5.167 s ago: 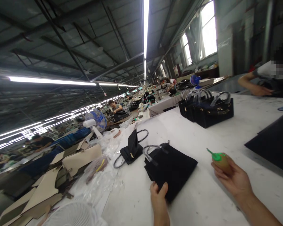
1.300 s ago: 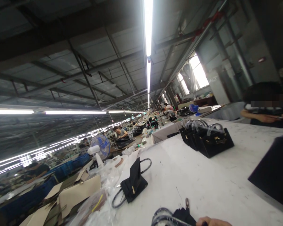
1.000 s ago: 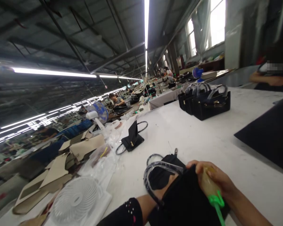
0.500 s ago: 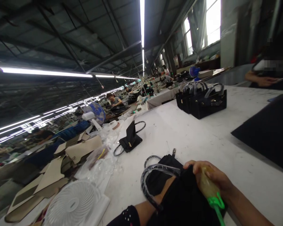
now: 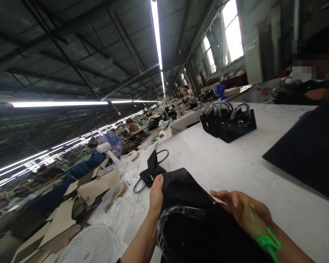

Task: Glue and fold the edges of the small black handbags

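Observation:
A black bag [image 5: 192, 226] with a plastic-wrapped handle lies close to me at the bottom centre. My left hand [image 5: 156, 197] grips the upper left edge of its raised black panel, thumb on top. On the right, my right hand [image 5: 244, 206] is at the bag's other edge. Within that hand is a yellowish bottle [image 5: 249, 217] with a green cap [image 5: 268, 241] pointing down toward the wrist. Just beyond my left hand, a small black bag [image 5: 152, 170] with two handles rests on the white table [image 5: 192, 149].
Several black bags [image 5: 227, 122] stand at the table's far side. A dark panel [image 5: 309, 146] covers the right. At left are a white fan [image 5: 87, 246], clear plastic and beige pieces [image 5: 57, 215]. A person's hands [image 5: 318, 94] hold a dark item at upper right.
My left hand has come out from behind the bag to its upper left edge, and the panel is lifted. My right hand's bottle has tilted. The person at right now holds a bag-like item.

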Demonstrator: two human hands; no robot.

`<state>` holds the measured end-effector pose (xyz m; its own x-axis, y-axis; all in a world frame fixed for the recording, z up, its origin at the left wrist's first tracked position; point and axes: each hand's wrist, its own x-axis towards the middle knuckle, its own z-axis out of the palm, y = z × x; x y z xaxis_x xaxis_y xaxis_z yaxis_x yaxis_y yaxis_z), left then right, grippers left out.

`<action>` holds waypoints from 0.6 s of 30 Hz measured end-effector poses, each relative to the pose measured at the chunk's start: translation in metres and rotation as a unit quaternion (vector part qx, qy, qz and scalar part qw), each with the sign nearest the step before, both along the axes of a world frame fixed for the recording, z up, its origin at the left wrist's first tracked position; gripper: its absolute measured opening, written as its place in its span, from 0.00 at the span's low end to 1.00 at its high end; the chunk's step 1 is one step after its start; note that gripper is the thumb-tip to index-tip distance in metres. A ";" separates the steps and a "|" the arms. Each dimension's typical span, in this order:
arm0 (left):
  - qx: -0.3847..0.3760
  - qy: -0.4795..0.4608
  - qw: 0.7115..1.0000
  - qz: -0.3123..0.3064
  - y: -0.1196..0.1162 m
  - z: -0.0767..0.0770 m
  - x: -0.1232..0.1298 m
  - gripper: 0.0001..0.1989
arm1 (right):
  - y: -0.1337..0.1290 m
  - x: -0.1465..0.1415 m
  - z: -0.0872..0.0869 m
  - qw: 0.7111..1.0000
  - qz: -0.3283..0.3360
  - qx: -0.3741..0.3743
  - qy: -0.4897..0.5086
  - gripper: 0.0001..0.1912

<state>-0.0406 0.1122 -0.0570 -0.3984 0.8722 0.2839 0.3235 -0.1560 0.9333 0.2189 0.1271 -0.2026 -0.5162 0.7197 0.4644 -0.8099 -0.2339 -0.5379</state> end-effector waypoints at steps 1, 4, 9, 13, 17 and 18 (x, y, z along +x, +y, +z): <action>0.018 0.002 1.000 -0.010 -0.005 0.016 0.002 0.18 | 0.002 0.002 -0.001 1.000 -0.003 -0.014 0.022 0.14; 0.100 -0.032 0.994 -0.015 -0.021 0.059 0.011 0.18 | 0.008 0.005 -0.005 0.995 0.021 -0.054 0.081 0.15; 0.170 -0.129 0.977 -0.026 -0.031 0.081 0.023 0.21 | 0.009 -0.001 -0.004 0.993 0.074 -0.039 0.089 0.19; 0.120 -0.137 0.982 -0.051 -0.030 0.046 0.032 0.21 | 0.002 -0.009 0.001 0.990 0.124 0.005 0.065 0.18; 0.096 -0.173 0.980 -0.018 -0.035 0.010 0.028 0.21 | -0.004 -0.015 0.003 0.991 0.124 -0.019 0.039 0.14; 0.095 -0.179 0.979 -0.002 -0.039 0.005 0.025 0.22 | -0.004 -0.016 0.002 0.992 0.121 -0.024 0.034 0.14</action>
<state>-0.0157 0.0736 -0.0515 -0.4985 0.8193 0.2832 -0.0209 -0.3380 0.9409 0.2028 0.1227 -0.2005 -0.6447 0.6014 0.4718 -0.7614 -0.4500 -0.4667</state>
